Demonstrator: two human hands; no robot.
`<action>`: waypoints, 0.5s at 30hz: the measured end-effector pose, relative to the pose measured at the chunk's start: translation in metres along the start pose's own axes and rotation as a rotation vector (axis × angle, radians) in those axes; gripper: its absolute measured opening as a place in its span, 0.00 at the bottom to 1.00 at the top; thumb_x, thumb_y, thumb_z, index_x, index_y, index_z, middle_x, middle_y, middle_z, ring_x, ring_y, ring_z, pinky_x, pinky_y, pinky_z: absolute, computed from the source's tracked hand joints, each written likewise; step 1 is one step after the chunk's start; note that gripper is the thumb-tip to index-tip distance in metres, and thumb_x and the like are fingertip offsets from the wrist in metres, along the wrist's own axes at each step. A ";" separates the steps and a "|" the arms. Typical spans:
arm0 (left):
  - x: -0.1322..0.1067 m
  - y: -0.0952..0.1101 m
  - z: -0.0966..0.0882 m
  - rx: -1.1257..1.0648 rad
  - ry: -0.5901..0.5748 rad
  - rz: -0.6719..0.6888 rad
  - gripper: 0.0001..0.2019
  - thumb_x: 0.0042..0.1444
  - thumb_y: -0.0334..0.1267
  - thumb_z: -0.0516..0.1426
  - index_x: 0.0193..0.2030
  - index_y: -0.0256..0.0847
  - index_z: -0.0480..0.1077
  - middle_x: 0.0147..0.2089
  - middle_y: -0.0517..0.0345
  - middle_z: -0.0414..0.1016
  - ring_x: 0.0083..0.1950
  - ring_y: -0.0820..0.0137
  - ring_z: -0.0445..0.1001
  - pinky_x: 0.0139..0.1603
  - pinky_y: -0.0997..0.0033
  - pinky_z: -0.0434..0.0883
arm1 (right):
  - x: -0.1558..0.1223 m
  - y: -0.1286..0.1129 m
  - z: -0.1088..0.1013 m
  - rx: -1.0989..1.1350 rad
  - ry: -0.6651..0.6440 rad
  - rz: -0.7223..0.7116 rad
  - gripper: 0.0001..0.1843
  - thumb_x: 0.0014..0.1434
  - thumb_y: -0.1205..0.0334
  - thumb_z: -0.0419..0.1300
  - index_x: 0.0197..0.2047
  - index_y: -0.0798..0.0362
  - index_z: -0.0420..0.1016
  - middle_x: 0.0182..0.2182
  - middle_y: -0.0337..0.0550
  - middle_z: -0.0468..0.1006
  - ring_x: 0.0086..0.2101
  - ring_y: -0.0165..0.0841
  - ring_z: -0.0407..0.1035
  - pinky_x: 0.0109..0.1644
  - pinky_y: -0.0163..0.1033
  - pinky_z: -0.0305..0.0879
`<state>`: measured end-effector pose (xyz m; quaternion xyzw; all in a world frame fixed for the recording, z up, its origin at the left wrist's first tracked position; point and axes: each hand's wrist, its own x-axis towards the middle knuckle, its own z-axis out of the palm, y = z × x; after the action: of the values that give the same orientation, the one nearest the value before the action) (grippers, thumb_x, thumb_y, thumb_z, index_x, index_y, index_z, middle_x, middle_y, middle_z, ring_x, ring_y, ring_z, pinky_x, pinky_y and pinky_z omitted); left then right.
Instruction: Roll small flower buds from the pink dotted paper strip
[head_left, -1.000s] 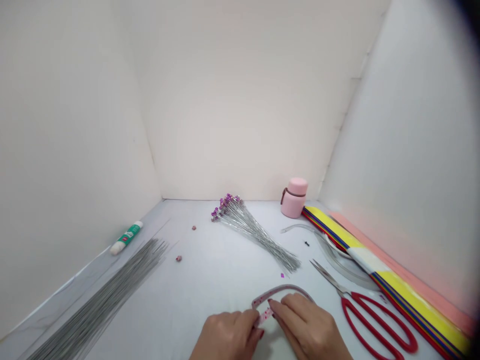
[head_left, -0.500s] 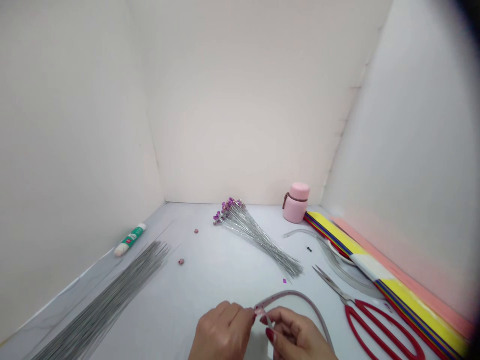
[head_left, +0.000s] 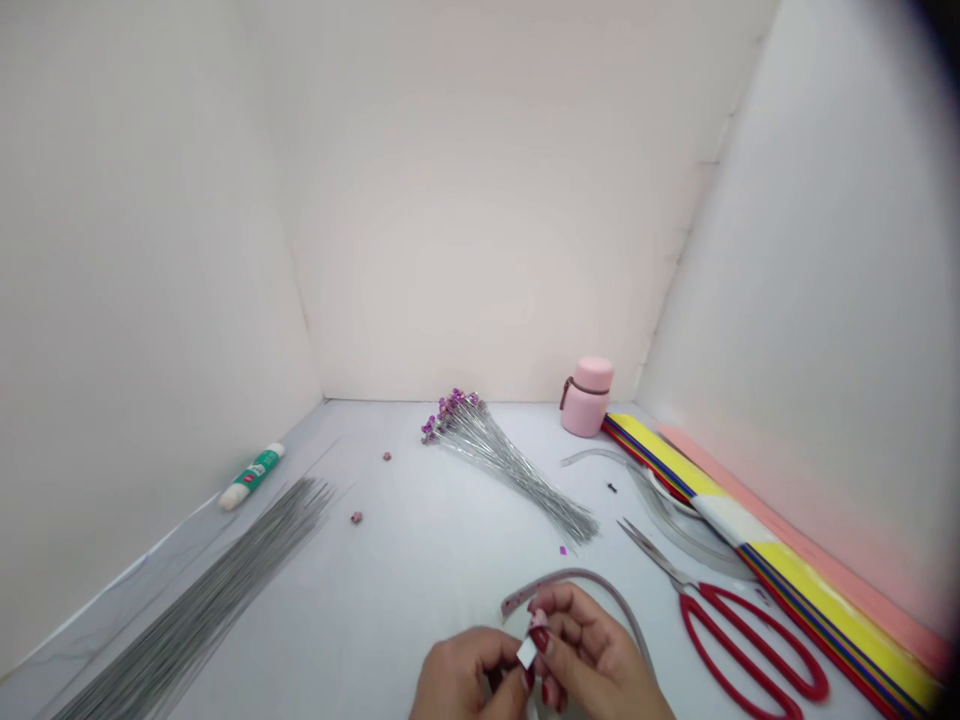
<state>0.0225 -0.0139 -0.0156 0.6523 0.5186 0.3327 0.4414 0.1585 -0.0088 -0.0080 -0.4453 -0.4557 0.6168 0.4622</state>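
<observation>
Low in the middle of the view, my left hand and my right hand pinch a narrow, pinkish-grey strip close together. The strip is flexible and arcs up and over my right hand, with a speckled pink stretch near my fingertips. A small white tab shows between my hands, and its join with the strip is hidden by my fingers. Red-handled scissors lie to the right of my right hand, not touching it.
A silver wire bundle with purple beads lies ahead. Further items are grey wires, a glue stick, a pink jar, striped paper strips, and a clear plastic band. White walls surround the white surface.
My hands have drawn closer and turned inward around the strip, and the white tab now shows between them. The view has shifted slightly.
</observation>
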 end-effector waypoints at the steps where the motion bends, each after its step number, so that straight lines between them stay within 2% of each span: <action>1: -0.002 0.003 -0.001 0.033 0.032 0.031 0.11 0.44 0.26 0.52 0.23 0.37 0.76 0.24 0.57 0.76 0.27 0.70 0.70 0.29 0.78 0.63 | -0.002 -0.001 0.001 -0.035 0.021 -0.028 0.18 0.44 0.49 0.62 0.31 0.55 0.66 0.17 0.31 0.63 0.15 0.22 0.56 0.19 0.28 0.53; 3: -0.005 0.008 -0.003 0.060 0.074 0.085 0.10 0.45 0.27 0.52 0.25 0.37 0.75 0.25 0.57 0.75 0.27 0.70 0.69 0.29 0.78 0.63 | -0.006 -0.002 0.003 -0.108 0.053 -0.082 0.15 0.47 0.52 0.61 0.31 0.54 0.67 0.18 0.32 0.63 0.17 0.23 0.56 0.20 0.29 0.52; 6: -0.008 0.013 -0.004 0.047 0.062 0.097 0.09 0.47 0.28 0.52 0.26 0.36 0.74 0.24 0.57 0.73 0.26 0.71 0.68 0.28 0.78 0.63 | -0.008 -0.002 0.002 -0.195 0.082 -0.135 0.11 0.49 0.55 0.59 0.31 0.54 0.67 0.19 0.34 0.64 0.21 0.26 0.59 0.24 0.30 0.54; 10: -0.009 0.013 -0.003 -0.036 0.012 0.046 0.07 0.47 0.32 0.53 0.26 0.34 0.73 0.23 0.57 0.71 0.25 0.71 0.66 0.26 0.77 0.62 | -0.009 0.000 0.000 -0.275 0.082 -0.166 0.09 0.51 0.58 0.56 0.32 0.54 0.67 0.20 0.35 0.65 0.22 0.28 0.61 0.25 0.31 0.55; 15: -0.005 0.013 -0.007 -0.264 -0.027 -0.079 0.14 0.51 0.43 0.53 0.28 0.32 0.73 0.22 0.58 0.67 0.25 0.72 0.62 0.26 0.76 0.61 | -0.010 -0.003 0.000 -0.316 0.033 -0.171 0.09 0.52 0.57 0.56 0.35 0.54 0.66 0.20 0.35 0.65 0.22 0.29 0.61 0.25 0.32 0.56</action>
<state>0.0202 -0.0180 -0.0014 0.5722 0.4896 0.3716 0.5429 0.1605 -0.0177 -0.0040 -0.4820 -0.5754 0.4887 0.4447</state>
